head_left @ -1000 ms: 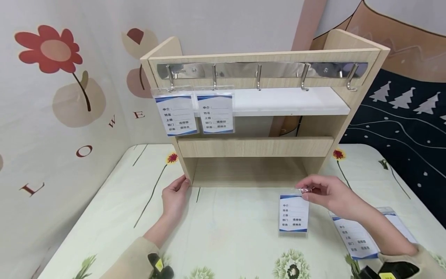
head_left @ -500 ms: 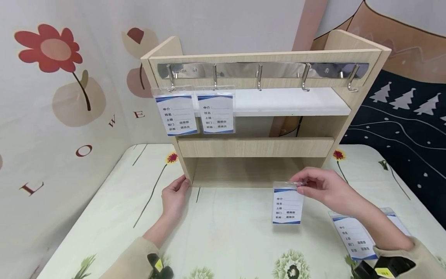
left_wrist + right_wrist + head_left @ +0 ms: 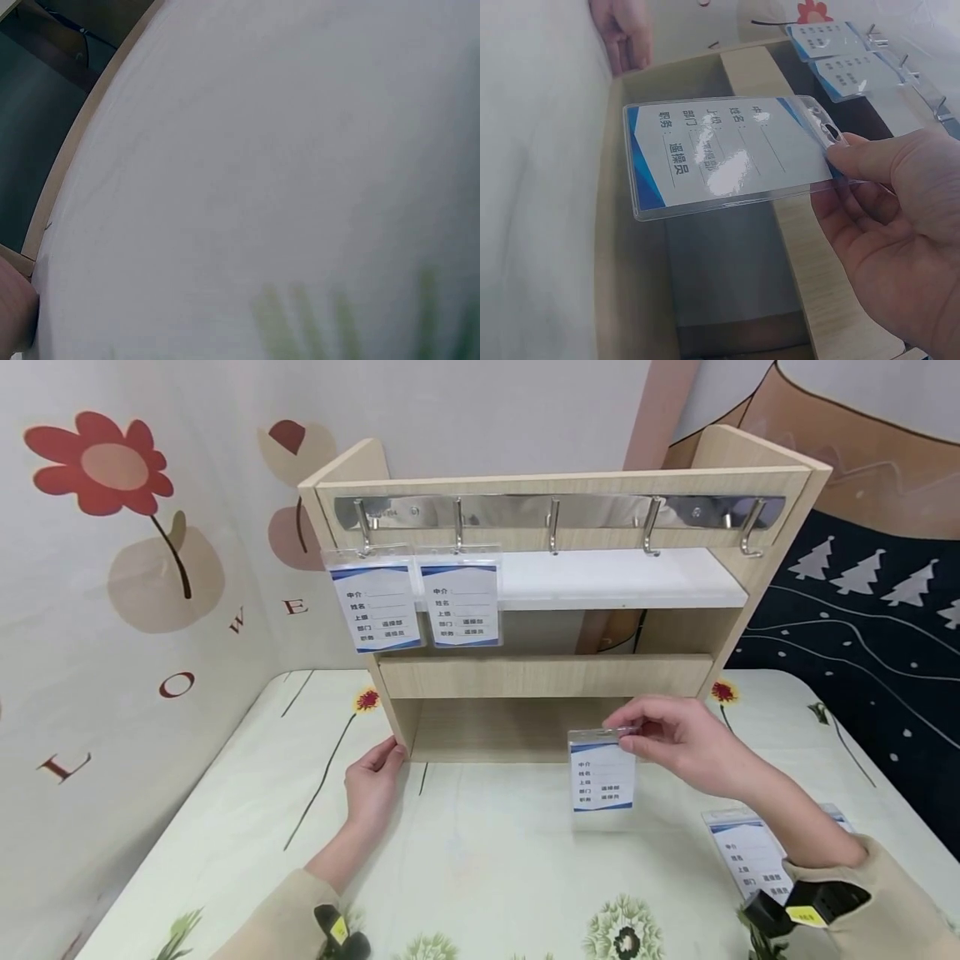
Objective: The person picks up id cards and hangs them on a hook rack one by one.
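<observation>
My right hand [image 3: 686,747] pinches the top edge of a clear plastic badge holder [image 3: 602,781] between thumb and fingers. Its white and blue card faces out, hanging upright in front of the shelf's lower right part. The right wrist view shows the thumb over the holder's slotted end [image 3: 826,129]. With its fingertips, my left hand [image 3: 372,785] touches the lower left corner of the wooden shelf [image 3: 547,677]; only a bit of that hand [image 3: 15,307] enters the left wrist view. Two similar badge holders hang on the leftmost hooks, one at the far left [image 3: 378,608] and another beside it [image 3: 461,604].
A metal hook rail [image 3: 517,512] runs across the shelf's top front, with bare hooks in its middle and right. More badge holders [image 3: 750,857] lie on the flower-patterned tablecloth [image 3: 480,860], partly covered by my right forearm. Patterned curtains [image 3: 862,610] stand behind.
My right hand has moved up and left with the badge holder, closer to the shelf's lower middle. The left hand stays at the shelf corner, and the hanging holders have not moved.
</observation>
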A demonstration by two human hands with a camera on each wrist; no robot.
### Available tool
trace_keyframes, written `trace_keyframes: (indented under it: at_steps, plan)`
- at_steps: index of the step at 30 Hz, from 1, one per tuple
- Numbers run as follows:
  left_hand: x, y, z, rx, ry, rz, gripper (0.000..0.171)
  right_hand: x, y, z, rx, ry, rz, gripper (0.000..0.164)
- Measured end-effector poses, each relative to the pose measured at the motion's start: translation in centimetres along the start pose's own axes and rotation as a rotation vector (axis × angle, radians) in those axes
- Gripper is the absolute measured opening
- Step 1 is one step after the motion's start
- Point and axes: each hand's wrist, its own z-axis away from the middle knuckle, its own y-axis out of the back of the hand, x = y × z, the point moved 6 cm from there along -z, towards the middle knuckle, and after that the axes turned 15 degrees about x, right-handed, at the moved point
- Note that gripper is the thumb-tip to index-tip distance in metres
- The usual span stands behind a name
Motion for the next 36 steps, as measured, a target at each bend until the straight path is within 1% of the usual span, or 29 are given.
trace_keyframes:
  at_steps: [7, 13, 16, 20, 22, 27, 29, 32, 36]
  plan:
    - [0.0, 0.0, -0.1, -0.005, -0.001, 0.000, 0.032, -1.1, 0.4, -1.5, 0.042, 0.061, -0.005, 0.029]
    - [0.1, 0.0, -0.1, -0.001, -0.007, 0.002, 0.032, -2.0, 0.7, -2.9, 0.070, 0.087, 0.013, 0.028]
    - [0.2, 0.1, -0.1, -0.002, -0.005, -0.001, 0.032, -2.5, 0.8, -3.8, 0.090, 0.122, -0.003, 0.029]
    - [0.3, 0.1, -0.1, 0.000, -0.006, -0.004, 0.032, -3.2, 0.9, -5.0, 0.137, 0.159, -0.042, 0.029]
    - [0.3, 0.0, -0.1, 0.000, -0.007, -0.003, 0.032, -3.5, 0.9, -5.5, 0.170, 0.149, -0.063, 0.028]
    - [0.2, 0.2, -0.1, 0.008, -0.005, -0.009, 0.031, -3.8, 1.0, -6.7, 0.259, 0.075, -0.132, 0.024]
    - [0.1, 0.2, -0.1, 0.006, -0.001, -0.012, 0.032, -3.8, 1.0, -7.0, 0.283, 0.053, -0.137, 0.023]
    - [0.2, 0.2, 0.1, -0.001, 0.001, -0.021, 0.032, -3.9, 1.0, -7.3, 0.297, 0.055, -0.136, 0.023]
    - [0.3, 0.2, 0.2, 0.005, -0.001, -0.025, 0.032, -4.2, 1.0, -7.7, 0.306, 0.094, -0.160, 0.023]
